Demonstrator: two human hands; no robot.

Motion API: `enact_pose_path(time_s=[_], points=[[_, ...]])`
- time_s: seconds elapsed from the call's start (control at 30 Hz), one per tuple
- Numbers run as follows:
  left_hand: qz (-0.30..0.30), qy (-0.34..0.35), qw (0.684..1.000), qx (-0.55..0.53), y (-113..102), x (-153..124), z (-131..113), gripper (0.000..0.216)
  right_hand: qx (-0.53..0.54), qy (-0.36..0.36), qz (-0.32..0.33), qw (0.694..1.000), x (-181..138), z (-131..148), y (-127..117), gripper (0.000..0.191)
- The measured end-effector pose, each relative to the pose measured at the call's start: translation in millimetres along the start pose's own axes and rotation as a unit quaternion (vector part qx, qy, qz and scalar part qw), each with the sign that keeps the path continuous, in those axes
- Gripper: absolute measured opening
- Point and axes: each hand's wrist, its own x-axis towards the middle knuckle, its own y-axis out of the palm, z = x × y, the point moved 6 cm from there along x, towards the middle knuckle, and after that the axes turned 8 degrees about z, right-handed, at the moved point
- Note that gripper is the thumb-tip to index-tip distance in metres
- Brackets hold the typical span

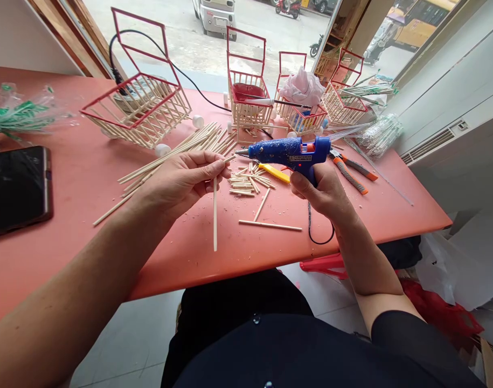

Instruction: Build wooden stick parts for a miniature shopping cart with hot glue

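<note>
Between the thumb and fingers of my left hand point(193, 175) are wooden sticks: a long one point(215, 221) hangs down over the table, and the tip of a short one point(230, 159) pokes out to the right. My right hand point(325, 188) is wrapped round the handle of a blue hot glue gun point(289, 151). Its nozzle points left and is at the short stick's tip; whether they touch I cannot tell. Below lie a pile of short cut sticks point(250, 180) and two sticks meeting in a T, the longer one point(270, 225) nearest me.
Several small stick-built carts with red trim, one at left point(141, 113), line the back of the pink table point(169, 258). Long sticks point(201, 143) lie behind my left hand. Orange-handled pliers point(353, 170) are at right, a phone point(18, 188) at left. The gun's cord point(321, 242) loops at the front edge.
</note>
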Motion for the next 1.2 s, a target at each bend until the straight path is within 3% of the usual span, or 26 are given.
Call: enact_pose_path(time_s=[0.53,0.67,0.77,0.97,1.07,1.2], points=[[0.017,-0.004,1.0,-0.013,3.8,-0.8,-2.8,0.038,-0.021,-0.004,0.007,1.0,0.5,3.3,-0.5,0.058],[0.011,-0.007,1.0,-0.007,3.0,0.4,-0.4,0.039,-0.099,-0.041,-0.014,0.994,0.8,9.0,-0.8,0.044],[0.022,-0.007,1.0,-0.014,4.3,1.0,0.4,0.041,-0.177,-0.113,-0.008,0.978,-0.7,14.1,5.1,0.03],[0.026,0.002,0.997,-0.075,0.9,-0.8,-6.1,0.039,-0.282,-0.219,0.024,0.934,-9.0,25.6,15.5,0.028],[0.027,-0.002,0.996,-0.08,-0.1,-2.1,-9.5,0.035,-0.37,-0.202,-0.016,0.907,-14.4,34.5,11.0,0.031],[0.012,0.007,0.997,-0.072,-0.2,-4.9,-14.3,0.03,-0.435,-0.116,-0.077,0.89,-29.7,32.0,-13.2,0.041]])
